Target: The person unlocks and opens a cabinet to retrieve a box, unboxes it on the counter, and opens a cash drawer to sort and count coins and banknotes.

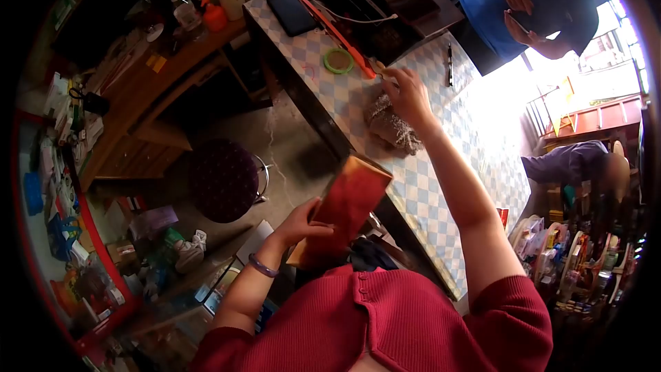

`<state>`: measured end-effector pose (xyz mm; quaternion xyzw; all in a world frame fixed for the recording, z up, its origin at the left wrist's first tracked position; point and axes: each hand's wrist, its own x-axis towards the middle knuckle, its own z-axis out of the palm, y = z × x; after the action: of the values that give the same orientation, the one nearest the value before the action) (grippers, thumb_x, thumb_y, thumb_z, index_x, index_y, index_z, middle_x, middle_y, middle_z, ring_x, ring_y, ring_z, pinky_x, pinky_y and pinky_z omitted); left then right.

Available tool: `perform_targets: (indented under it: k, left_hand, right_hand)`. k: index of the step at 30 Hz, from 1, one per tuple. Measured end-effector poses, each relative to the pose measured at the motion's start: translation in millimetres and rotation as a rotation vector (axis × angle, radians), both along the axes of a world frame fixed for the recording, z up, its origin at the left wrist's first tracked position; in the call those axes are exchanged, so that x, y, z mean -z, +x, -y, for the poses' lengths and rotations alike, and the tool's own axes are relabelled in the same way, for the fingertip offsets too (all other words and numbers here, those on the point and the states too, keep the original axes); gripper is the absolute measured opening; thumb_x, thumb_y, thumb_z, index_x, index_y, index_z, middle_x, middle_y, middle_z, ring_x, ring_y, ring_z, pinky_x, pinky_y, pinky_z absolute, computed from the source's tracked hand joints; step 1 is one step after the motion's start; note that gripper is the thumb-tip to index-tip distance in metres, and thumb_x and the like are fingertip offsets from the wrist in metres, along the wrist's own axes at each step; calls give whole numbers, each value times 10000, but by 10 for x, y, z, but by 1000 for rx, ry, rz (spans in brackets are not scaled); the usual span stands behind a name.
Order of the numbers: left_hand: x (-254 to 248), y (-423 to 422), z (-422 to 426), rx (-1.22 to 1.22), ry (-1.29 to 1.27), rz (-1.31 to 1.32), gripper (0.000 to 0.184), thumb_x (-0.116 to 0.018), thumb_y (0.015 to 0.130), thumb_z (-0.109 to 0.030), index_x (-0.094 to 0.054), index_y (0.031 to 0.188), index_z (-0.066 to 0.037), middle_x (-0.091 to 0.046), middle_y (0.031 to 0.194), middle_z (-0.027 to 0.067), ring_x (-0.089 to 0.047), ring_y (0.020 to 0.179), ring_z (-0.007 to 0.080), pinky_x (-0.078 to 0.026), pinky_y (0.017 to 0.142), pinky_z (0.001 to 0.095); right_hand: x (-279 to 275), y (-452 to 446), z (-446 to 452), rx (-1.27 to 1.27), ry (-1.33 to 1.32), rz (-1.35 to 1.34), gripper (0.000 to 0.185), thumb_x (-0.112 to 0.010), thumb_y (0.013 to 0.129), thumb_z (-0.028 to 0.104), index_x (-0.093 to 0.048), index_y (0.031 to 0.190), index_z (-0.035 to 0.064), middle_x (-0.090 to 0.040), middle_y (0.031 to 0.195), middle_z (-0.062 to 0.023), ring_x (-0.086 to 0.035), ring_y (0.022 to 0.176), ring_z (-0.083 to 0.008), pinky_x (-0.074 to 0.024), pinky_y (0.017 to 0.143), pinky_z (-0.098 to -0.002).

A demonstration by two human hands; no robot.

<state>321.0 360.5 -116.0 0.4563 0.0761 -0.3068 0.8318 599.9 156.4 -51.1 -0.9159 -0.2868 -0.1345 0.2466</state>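
Observation:
A long red box (pixel 352 196) is gripped in my left hand (pixel 310 224), tilted in front of my body at the table's edge. My right hand (pixel 407 96) reaches over the checked table, its fingers bent together near the lower end of a long orange strip (pixel 341 38). Whatever is between those fingertips is too small to make out. Under my right hand lies a bundled grey fuzzy cloth (pixel 391 127). A green ring like a tape roll (pixel 338 60) sits left of the strip.
A dark phone (pixel 291 14) and a black case (pixel 358 7) lie at the table's far end, with a pen (pixel 450 65) to the right. A round stool (pixel 224 180) stands left. One person (pixel 516 7) holds a phone; another (pixel 575 162) bends by shelves (pixel 578 255).

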Motion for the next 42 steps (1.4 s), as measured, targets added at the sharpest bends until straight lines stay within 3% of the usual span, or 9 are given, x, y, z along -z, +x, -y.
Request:
perform_targets:
  k: [3,11,17,19,23,26,32,37,42]
  left_hand:
    - [35,-25,-209,-58,8,-11,601,-700,723,36,-415,1247,-34,-530,1204,75,-583,1044,195,-490,868,316]
    - [-36,-35,-355,-281,162,18,467,-749,717,-34,-493,1107,-21,-550,963,29,-594,857,155,-496,843,308]
    - [-237,56,-186,-344,309,139,397,-778,685,-13,-486,954,-24,-466,852,-2,-585,834,129,-516,783,281]
    - [-260,75,-146,-345,390,272,386,-776,674,11,-488,929,-28,-495,841,-9,-591,831,115,-527,763,273]
    - [-532,107,39,-411,417,349,408,-779,664,12,-519,975,-31,-555,870,0,-604,802,105,-526,755,258]
    - [-644,124,147,-358,571,564,535,-775,618,83,-523,1075,-34,-530,1065,4,-541,959,111,-550,793,290]
    - [-985,71,540,-402,647,751,498,-827,608,-59,-562,1028,-18,-599,885,29,-555,811,104,-466,743,257]
    - [-1100,-99,774,-330,739,857,530,-828,608,-70,-554,1060,-30,-593,906,24,-557,819,107,-462,751,254]
    - [-1199,-237,1025,-318,217,443,553,-761,660,-90,-505,1146,-21,-587,1014,53,-577,945,158,-472,818,290]
  right_hand:
    - [269,426,-80,193,-236,14,268,-616,801,252,-629,989,62,-627,921,-162,-589,866,-355,-465,790,-445]
    - [313,488,126,169,-248,-357,173,-571,750,194,-664,838,78,-618,828,-199,-573,872,-369,-474,752,-449]
    - [36,450,605,121,-314,79,169,-521,733,55,-652,840,59,-605,829,-177,-573,698,-365,-464,586,-426]
    - [-97,353,902,82,-22,-2,143,-491,814,76,-613,861,19,-546,654,-100,-533,585,-244,-424,539,-337]
    - [-970,-610,1118,41,940,-922,179,-492,912,148,-583,891,-5,-416,627,60,-330,522,-24,-247,455,-180]
    - [-1094,-1113,1362,12,907,-966,251,-548,917,223,-612,895,-19,-405,577,56,-320,494,-32,-236,439,-187]
    - [-1259,-1583,1763,-41,1061,-988,213,-509,935,191,-577,894,-7,-404,597,46,-320,503,-41,-265,454,-184]
    - [-1313,-1871,2158,29,1113,-739,141,-486,931,156,-487,991,28,-642,791,-110,-592,654,-123,-466,569,-211]
    - [-267,-2346,2628,272,1148,-1380,370,-439,838,-12,-382,1202,-44,-632,817,-184,-611,610,-180,-522,553,-281]
